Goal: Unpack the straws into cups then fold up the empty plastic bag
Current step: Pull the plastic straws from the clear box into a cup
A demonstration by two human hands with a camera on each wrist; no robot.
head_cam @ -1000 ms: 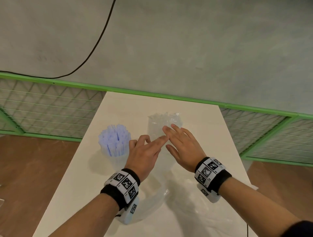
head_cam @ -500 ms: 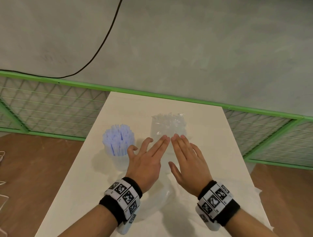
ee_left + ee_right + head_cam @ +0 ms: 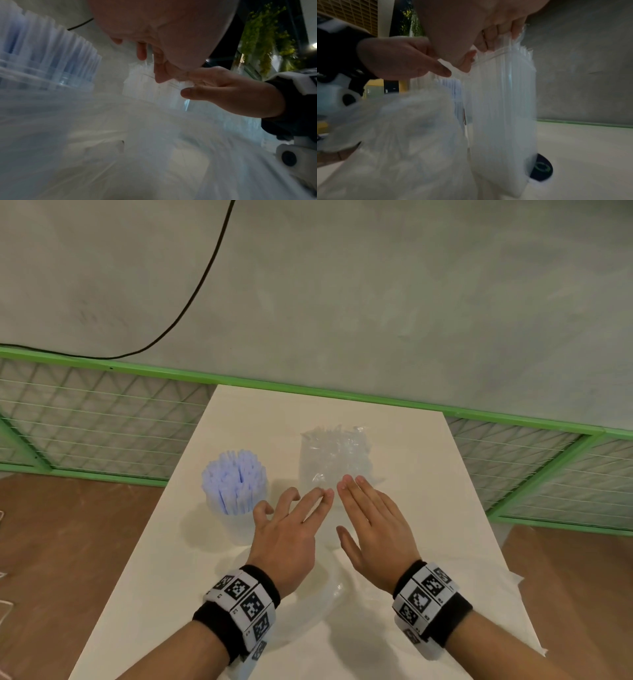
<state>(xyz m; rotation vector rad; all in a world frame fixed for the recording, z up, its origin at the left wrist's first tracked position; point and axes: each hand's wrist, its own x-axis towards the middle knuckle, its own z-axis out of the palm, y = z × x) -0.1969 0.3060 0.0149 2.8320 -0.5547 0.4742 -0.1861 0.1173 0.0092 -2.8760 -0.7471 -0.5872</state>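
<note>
White table (image 3: 428,508), items:
- Cup of clear straws (image 3: 334,455), upright, far centre.
- Cup of blue straws (image 3: 234,482), upright, to its left.
- Empty plastic bag (image 3: 318,604), crumpled, lying near edge beneath both wrists (blurred in wrist views).
- Left hand (image 3: 287,537): fingers extended, holding nothing.
- Right hand (image 3: 375,530): flat, fingertips (image 3: 516,31) touching the clear straws' tops.

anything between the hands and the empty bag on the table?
Nothing visible. The bag lies flat on the table, below the left hand and right hand, whose fingertips are up at the clear straws.
</note>
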